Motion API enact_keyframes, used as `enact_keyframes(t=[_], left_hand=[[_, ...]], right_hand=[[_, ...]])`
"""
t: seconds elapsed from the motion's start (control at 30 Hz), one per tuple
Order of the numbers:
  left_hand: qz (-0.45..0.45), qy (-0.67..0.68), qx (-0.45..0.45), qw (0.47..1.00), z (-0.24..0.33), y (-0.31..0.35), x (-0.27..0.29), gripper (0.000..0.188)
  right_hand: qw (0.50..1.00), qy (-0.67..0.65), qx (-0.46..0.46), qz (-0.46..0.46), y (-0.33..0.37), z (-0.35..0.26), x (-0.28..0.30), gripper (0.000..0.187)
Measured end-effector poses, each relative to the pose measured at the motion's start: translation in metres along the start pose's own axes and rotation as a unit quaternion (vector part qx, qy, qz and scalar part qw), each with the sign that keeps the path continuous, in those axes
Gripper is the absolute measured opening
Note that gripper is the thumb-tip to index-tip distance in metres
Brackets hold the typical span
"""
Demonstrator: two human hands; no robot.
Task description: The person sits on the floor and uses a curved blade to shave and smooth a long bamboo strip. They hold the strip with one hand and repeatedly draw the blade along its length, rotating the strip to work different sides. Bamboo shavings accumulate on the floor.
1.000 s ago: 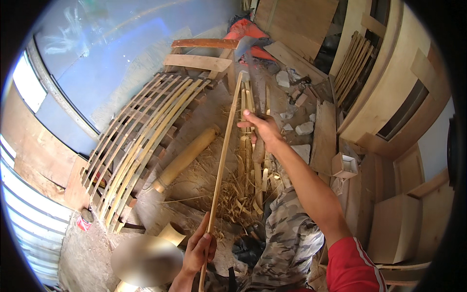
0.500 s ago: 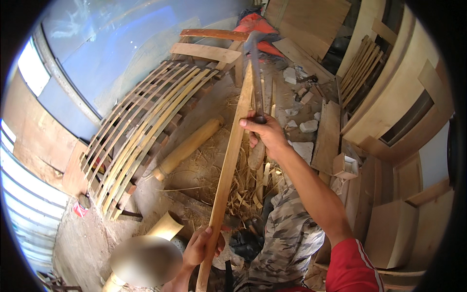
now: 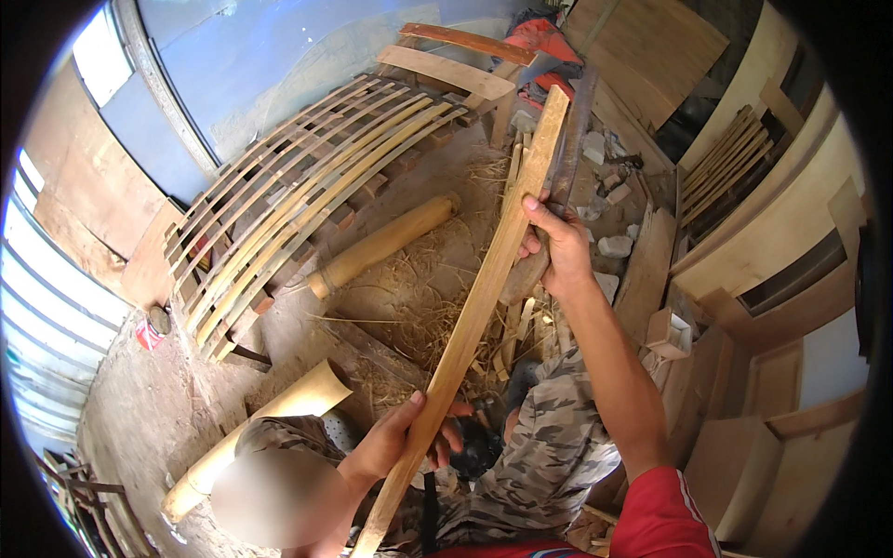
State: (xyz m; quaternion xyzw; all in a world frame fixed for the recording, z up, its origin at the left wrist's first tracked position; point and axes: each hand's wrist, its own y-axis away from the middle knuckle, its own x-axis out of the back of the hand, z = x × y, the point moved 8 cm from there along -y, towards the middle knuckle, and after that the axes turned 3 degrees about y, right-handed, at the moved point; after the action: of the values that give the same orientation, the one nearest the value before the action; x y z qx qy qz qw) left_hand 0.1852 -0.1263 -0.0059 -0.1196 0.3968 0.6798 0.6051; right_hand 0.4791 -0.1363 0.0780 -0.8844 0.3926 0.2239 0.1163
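A long split bamboo strip (image 3: 479, 312) runs diagonally from my lap up toward the far side. My left hand (image 3: 400, 432) is wrapped round its lower part, the thumb on top. Higher up, my right hand (image 3: 558, 240) has its thumb pressed on the strip's face. That same hand also grips a machete (image 3: 574, 126), whose dark blade points away from me behind the strip's upper end, partly hidden by it. The machete's wooden handle sticks out below the right hand. Under the strip, thin bamboo shavings (image 3: 437, 321) lie heaped on the ground.
To the left, a rack of long bamboo slats (image 3: 307, 195) rests on blocks. Two bamboo poles (image 3: 386, 244) and a cut bamboo tube (image 3: 288, 405) lie on the floor. Plywood furniture parts (image 3: 753, 446) stand along the right, near a small open box (image 3: 668, 333).
The strip's upper end has swung right and turned its broad face more toward me, now covering part of the machete blade. Both hands keep their hold. The whole view has shifted.
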Motion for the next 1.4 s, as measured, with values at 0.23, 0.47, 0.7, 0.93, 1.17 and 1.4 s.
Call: enact_keyframes(t=[0.23, 0.47, 0.7, 0.93, 1.17, 1.4], left_hand=[[-0.011, -0.033, -0.037, 0.999, 0.001, 0.011, -0.009, 0.031], [0.139, -0.128, -0.099, 0.977, 0.032, 0.018, 0.018, 0.019], [0.206, -0.148, -0.152, 0.955, 0.034, 0.013, 0.035, 0.015], [0.22, -0.244, -0.172, 0.929, 0.039, 0.009, 0.038, 0.016], [0.255, -0.211, -0.111, 0.937, 0.038, 0.014, 0.042, 0.018], [0.244, -0.274, -0.111, 0.924, 0.035, 0.015, 0.031, 0.02]], right_hand=[[0.986, 0.141, 0.058, 0.073, 0.0, -0.015, 0.006, 0.021], [0.757, 0.615, 0.182, -0.126, 0.042, 0.009, -0.044, 0.029], [0.637, 0.648, 0.335, -0.248, 0.101, 0.04, -0.09, 0.024], [0.614, 0.672, 0.314, -0.271, 0.095, 0.056, -0.078, 0.024], [0.592, 0.702, 0.296, -0.264, 0.086, 0.058, -0.084, 0.026], [0.609, 0.756, 0.195, -0.142, 0.03, 0.049, -0.042, 0.018]])
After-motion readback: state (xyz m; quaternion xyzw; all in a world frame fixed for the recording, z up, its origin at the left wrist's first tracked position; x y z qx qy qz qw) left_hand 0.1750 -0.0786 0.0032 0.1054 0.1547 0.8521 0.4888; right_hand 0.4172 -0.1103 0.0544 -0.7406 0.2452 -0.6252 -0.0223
